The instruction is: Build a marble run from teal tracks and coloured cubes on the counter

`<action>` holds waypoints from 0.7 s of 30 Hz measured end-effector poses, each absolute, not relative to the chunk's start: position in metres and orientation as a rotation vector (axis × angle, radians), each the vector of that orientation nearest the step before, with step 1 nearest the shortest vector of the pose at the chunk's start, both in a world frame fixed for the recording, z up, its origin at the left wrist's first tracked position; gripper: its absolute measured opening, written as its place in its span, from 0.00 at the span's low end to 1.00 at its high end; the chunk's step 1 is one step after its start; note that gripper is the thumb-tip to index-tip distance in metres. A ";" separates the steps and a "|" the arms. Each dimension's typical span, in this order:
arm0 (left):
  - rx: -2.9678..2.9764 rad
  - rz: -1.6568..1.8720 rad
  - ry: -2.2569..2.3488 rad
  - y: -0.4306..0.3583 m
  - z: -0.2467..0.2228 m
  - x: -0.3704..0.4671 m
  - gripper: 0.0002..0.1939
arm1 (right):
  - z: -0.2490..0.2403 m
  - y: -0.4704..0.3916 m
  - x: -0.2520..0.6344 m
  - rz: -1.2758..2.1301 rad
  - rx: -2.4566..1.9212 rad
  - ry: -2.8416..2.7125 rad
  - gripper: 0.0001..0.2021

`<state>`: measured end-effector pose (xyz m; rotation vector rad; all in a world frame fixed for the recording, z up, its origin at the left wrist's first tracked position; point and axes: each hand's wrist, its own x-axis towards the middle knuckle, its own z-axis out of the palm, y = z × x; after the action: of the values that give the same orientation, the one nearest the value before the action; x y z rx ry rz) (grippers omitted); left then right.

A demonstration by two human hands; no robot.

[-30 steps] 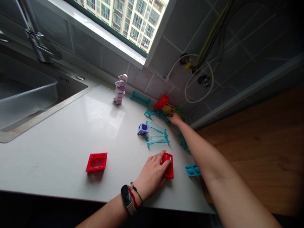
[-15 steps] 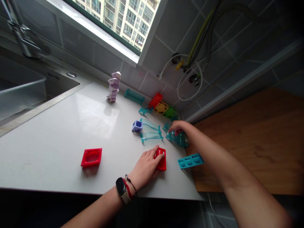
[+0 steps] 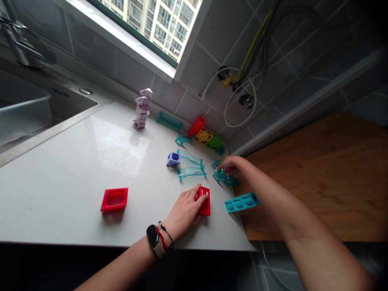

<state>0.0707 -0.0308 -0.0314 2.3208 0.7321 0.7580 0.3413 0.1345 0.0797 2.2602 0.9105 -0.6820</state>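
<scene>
My left hand [image 3: 187, 209], with a watch on the wrist, grips a red plastic frame [image 3: 206, 205] on the counter. At the right, my right hand [image 3: 229, 162] has its fingers bent down onto a group of clear teal pieces [image 3: 226, 178]; what its fingertips hold is too small to tell. Between the hands and the wall lie two clear teal curved pieces [image 3: 192, 171] beside a lavender cube [image 3: 173, 159]. A blue tray-like piece [image 3: 241, 203] with square openings is under my right forearm. Another red frame [image 3: 114, 199] rests at the left.
A stack of pale purple pieces [image 3: 142, 108] stands near the wall. Along it lie a teal block [image 3: 169, 121] and red, yellow and green frames [image 3: 203, 136]. A sink with a plastic basin [image 3: 24, 107] is at the left, a wooden board [image 3: 318, 178] at the right.
The view has shifted slightly. My right hand has moved a little among the teal pieces, and some of them have shifted. My left hand keeps its grip on the red frame.
</scene>
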 end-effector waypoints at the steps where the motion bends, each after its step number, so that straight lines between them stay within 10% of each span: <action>1: 2.322 0.763 0.733 -0.031 -0.032 0.071 0.30 | 0.079 0.134 0.343 -0.673 2.271 0.923 0.18; 21: 2.315 0.713 0.780 -0.033 -0.026 0.072 0.31 | 0.041 0.234 0.223 0.048 1.962 2.285 0.15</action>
<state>0.0716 -0.0328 -0.0264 2.3145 0.7795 0.7129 0.2225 0.2337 0.0407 1.9618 2.2854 0.0476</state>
